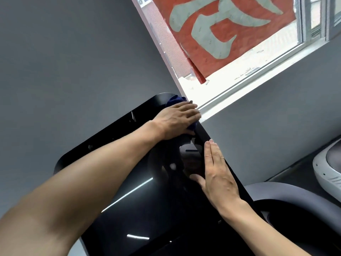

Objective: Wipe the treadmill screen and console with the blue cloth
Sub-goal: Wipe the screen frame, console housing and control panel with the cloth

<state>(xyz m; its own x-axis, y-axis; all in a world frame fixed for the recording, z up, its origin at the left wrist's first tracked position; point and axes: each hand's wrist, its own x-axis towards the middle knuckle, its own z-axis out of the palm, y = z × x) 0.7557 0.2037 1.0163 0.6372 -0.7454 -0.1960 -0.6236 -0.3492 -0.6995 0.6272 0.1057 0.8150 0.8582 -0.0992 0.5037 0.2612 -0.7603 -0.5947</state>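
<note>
Forearms nearest, reaching up and away across the dark, glossy treadmill screen [140,209], its lower glass bare and catching streaks of reflected light. Further up, right hand [217,172] laid flat along the screen's right-hand edge, fingers straight and together, thumb on the glass, grasping nothing; by the look of it, steadying the panel. Beside that edge, a grey curved moulding [287,193], probably part of the console, not touched by the cloth.

Beyond, left hand [175,121] spread palm-down over the blue cloth [174,100], pressing it against the screen's far upper corner rather than clenching it; only bunched folds showing past the knuckles and under the thumb. Farthest back, a window [239,76] with red paper [239,34] stuck to the pane.

Step in hand, judging by this: wiping the top corner of the screen, with the console yet to come. Next move: keep the palm pressure even, draw the cloth down or across the glass in overlapping passes, hold the panel braced with the free hand, then carry on to the console surround.
</note>
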